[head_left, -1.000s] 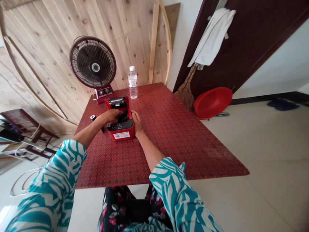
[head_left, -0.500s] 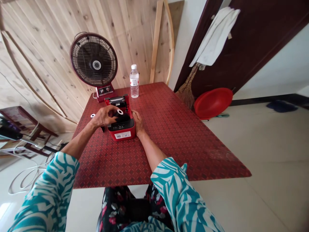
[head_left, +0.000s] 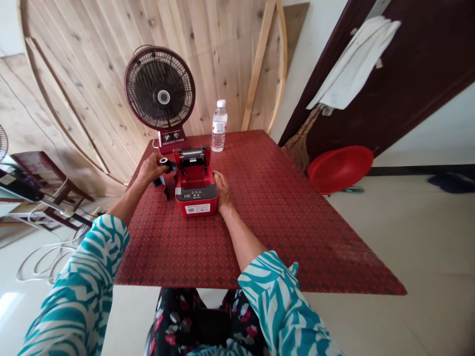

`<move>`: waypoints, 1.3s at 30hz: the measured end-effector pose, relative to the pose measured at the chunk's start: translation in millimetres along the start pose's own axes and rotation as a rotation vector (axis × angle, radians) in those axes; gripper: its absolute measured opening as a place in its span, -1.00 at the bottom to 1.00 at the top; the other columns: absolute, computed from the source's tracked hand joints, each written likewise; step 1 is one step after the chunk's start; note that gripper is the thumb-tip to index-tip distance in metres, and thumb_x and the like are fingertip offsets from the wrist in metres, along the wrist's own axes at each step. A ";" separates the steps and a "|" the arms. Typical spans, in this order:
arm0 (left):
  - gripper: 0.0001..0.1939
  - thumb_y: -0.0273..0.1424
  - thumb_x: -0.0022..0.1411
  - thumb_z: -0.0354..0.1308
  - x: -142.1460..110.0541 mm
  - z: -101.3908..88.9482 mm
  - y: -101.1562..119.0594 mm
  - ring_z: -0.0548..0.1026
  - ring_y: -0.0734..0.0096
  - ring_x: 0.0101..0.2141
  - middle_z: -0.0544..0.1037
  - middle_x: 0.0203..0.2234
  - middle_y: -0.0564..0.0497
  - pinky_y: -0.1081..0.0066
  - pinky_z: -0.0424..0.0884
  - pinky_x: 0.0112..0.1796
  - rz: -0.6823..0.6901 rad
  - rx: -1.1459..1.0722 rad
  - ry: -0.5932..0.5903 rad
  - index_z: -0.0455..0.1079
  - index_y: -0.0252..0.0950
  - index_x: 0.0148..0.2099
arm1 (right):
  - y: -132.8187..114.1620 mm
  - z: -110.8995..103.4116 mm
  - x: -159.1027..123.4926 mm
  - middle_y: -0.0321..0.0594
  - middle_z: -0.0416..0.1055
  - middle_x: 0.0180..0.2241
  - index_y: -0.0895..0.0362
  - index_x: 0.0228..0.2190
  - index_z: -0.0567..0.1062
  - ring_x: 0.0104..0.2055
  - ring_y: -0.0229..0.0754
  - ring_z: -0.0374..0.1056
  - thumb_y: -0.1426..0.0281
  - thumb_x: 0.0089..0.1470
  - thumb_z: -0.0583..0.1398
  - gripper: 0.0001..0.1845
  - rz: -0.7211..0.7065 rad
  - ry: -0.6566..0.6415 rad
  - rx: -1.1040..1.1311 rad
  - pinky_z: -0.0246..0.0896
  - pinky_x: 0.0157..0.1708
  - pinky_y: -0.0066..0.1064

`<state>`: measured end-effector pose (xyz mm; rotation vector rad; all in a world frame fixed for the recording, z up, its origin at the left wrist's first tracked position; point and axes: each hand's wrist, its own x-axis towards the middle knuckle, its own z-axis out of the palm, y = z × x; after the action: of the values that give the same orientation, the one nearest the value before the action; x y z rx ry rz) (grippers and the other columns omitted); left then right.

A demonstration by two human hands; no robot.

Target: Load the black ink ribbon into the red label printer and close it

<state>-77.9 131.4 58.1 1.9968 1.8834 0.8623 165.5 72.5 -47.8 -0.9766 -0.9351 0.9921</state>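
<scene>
A red thermal label printer [head_left: 196, 194] stands on the table with its lid [head_left: 192, 159] raised and its paper bay showing black inside. My left hand [head_left: 151, 167] is to the left of the printer, its fingers closed on a black roll with a white core [head_left: 166, 162]. A strip of black material [head_left: 165, 190] hangs below the roll, close to the printer's left wall. My right hand [head_left: 221, 190] rests against the printer's right side and holds nothing that I can see.
The red patterned table [head_left: 274, 237] holds a dark red desk fan [head_left: 159, 88] and a water bottle [head_left: 219, 126] behind the printer. A broom [head_left: 300, 143] and a red plastic basin [head_left: 340, 169] stand beyond the table's right side.
My left hand has moved left, away from the printer's bay, carrying the black roll with it. The printer and my right hand stay in place, while the view has shifted slightly.
</scene>
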 end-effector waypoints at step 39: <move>-0.50 -0.24 -0.02 0.37 -67.8 -22.0 45.8 0.55 0.36 -0.33 0.61 -0.27 -0.06 0.36 0.50 -0.26 0.283 -0.643 -0.269 0.43 -0.28 -0.02 | 7.7 1.6 3.1 -0.25 0.55 -0.05 0.01 -0.14 0.54 0.07 -0.10 0.38 0.01 0.06 0.13 -0.55 -0.007 0.012 0.028 0.19 0.19 -0.14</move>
<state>-52.0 55.4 85.2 1.8547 1.0147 1.0398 163.0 77.6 -54.0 -0.9542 -0.9113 0.9904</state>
